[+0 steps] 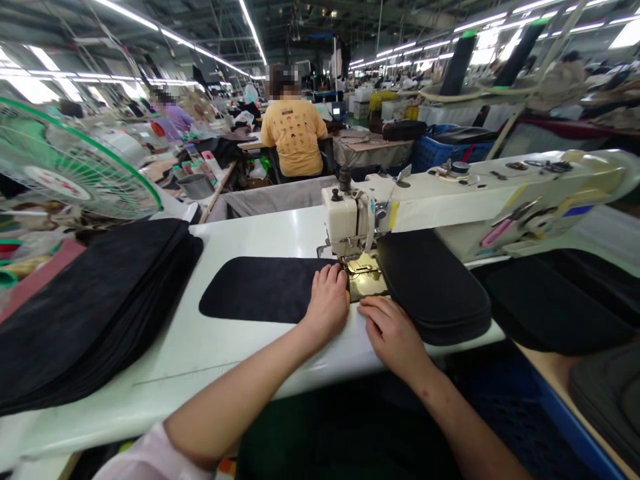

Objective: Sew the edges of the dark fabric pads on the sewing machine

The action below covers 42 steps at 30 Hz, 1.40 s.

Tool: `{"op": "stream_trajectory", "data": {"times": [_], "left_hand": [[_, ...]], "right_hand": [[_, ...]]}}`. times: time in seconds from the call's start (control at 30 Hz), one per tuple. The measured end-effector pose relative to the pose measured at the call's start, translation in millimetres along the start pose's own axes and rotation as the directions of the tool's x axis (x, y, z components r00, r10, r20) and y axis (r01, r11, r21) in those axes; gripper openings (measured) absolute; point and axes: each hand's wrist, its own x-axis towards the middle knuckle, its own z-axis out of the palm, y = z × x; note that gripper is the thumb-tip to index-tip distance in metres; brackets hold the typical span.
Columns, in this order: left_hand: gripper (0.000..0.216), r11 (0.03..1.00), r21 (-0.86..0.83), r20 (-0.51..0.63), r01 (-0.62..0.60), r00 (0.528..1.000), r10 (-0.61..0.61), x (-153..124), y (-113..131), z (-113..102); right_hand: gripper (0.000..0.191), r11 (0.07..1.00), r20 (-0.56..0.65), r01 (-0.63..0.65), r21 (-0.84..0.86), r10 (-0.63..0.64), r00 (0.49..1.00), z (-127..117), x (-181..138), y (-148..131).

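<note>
A dark, round-cornered fabric panel (265, 288) lies flat on the white table of a sewing machine (345, 217). My left hand (330, 299) is closed over the panel's right end, its fingers bent beside the presser foot; the fingertips and thumb are partly hidden. To the right of the needle, my right hand (393, 330) rests at the front edge of the brassy needle plate (367, 287). Its fingers lie stretched out, and no object shows in them. Just beyond that hand, a stack of black panels (433, 287) sits under the machine's arm.
A tall pile of black panels (100, 300) covers the table's left end, beside a green-rimmed fan (65, 180). More black panels (555, 300) lie at right, above a blue crate (525, 407). Thread cones (457, 63) stand behind. A person in yellow (295, 137) sits ahead.
</note>
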Motion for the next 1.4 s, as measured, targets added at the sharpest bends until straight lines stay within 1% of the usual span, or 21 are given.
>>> {"op": "stream_trajectory", "data": {"times": [0.07,0.13,0.17,0.2,0.23,0.27,0.3,0.33,0.37,0.4,0.43,0.5,0.67,0.93,1.03,1.13,1.2,1.23,1.33,1.37,1.4], "left_hand": [[0.038,0.997,0.018,-0.029,0.076,0.997,-0.075,2.1,6.5,1.7],[0.036,0.996,0.027,-0.042,0.089,0.995,-0.088,2.8,4.6,-3.2],[0.032,0.998,0.022,-0.038,0.058,0.998,-0.057,2.4,-0.1,-8.3],[0.028,1.0,0.007,-0.021,-0.01,1.0,0.01,1.4,-6.9,-14.8],[0.025,0.993,-0.02,0.012,-0.12,0.993,0.121,-0.1,-15.6,-22.4],[0.025,0.965,-0.059,0.049,-0.257,0.964,0.26,-1.9,-25.4,-30.2],[0.026,0.911,-0.107,0.082,-0.398,0.91,0.407,-3.9,-35.4,-37.5],[0.028,0.84,-0.154,0.107,-0.521,0.836,0.538,-5.9,-44.9,-43.9],[0.03,0.769,-0.192,0.122,-0.61,0.762,0.636,-7.7,-53.1,-48.8],[0.033,0.718,-0.215,0.127,-0.662,0.71,0.693,-9.5,-59.5,-52.1],[0.035,0.695,-0.222,0.124,-0.684,0.687,0.716,-11.0,-64.0,-53.8],[0.038,0.698,-0.21,0.124,-0.685,0.69,0.714,-13.6,-67.8,-53.4],[0.04,0.741,-0.198,0.152,-0.641,0.727,0.67,-11.4,-67.0,-46.9],[0.04,0.798,-0.176,0.136,-0.577,0.788,0.6,20.8,-79.9,-36.0],[0.04,0.809,-0.138,0.127,-0.571,0.8,0.586,29.3,-82.8,-32.8],[0.039,0.81,-0.076,0.145,-0.581,0.797,0.586,36.7,-85.4,-37.3],[0.039,0.775,-0.07,0.18,-0.628,0.756,0.629,43.2,-89.5,-44.2],[0.04,0.739,-0.084,0.201,-0.669,0.715,0.67,47.1,-92.4,-47.7],[0.044,0.584,-0.177,0.234,-0.792,0.542,0.807,58.4,-102.0,-53.1],[0.045,0.54,-0.215,0.226,-0.814,0.496,0.838,61.3,-104.6,-52.6],[0.045,0.51,-0.25,0.208,-0.823,0.469,0.858,63.2,-106.4,-51.0]], "right_hand": [[0.031,1.0,-0.001,-0.003,0.012,0.003,1.0,0.4,-0.3,1.2],[0.031,1.0,-0.002,-0.004,0.023,0.004,1.0,0.8,-0.3,2.1],[0.03,1.0,-0.002,-0.002,0.026,0.002,1.0,0.8,-0.3,2.3],[0.03,1.0,-0.002,0.0,0.028,0.0,1.0,0.8,-0.2,2.4],[0.03,1.0,-0.003,0.002,0.028,-0.002,1.0,0.6,-0.1,2.4],[0.03,1.0,-0.004,0.004,0.027,-0.004,1.0,0.3,0.1,2.2],[0.03,1.0,-0.004,0.005,0.025,-0.004,1.0,0.0,0.2,1.8],[0.03,1.0,-0.004,0.004,0.021,-0.004,1.0,-0.3,0.3,1.3],[0.03,1.0,-0.004,0.002,0.015,-0.002,1.0,-0.6,0.4,0.8],[0.03,1.0,-0.004,0.001,0.008,-0.001,1.0,-0.9,0.5,0.2],[0.03,1.0,-0.004,-0.001,0.0,0.001,1.0,-1.2,0.5,-0.3],[0.029,1.0,-0.002,-0.008,-0.008,0.008,1.0,-1.7,0.4,-1.4],[0.028,1.0,0.005,-0.02,0.007,0.02,1.0,-1.7,0.8,-2.6],[0.029,0.998,0.027,-0.049,0.031,0.048,0.998,-1.9,2.8,-2.8],[0.029,0.998,0.024,-0.05,0.042,0.049,0.999,-1.6,2.8,-2.7],[0.03,0.998,0.018,-0.046,0.039,0.046,0.999,-1.3,2.7,-3.1],[0.03,0.999,0.013,-0.045,0.029,0.044,0.999,-0.9,2.6,-3.6],[0.03,0.999,0.011,-0.043,0.024,0.043,0.999,-0.6,2.6,-3.8],[0.029,0.999,0.002,-0.039,0.013,0.039,0.999,0.6,2.3,-4.1],[0.029,0.999,-0.001,-0.039,0.01,0.039,0.999,1.1,2.2,-4.1],[0.029,0.999,-0.003,-0.04,0.006,0.04,0.999,1.5,2.1,-4.1]]}}
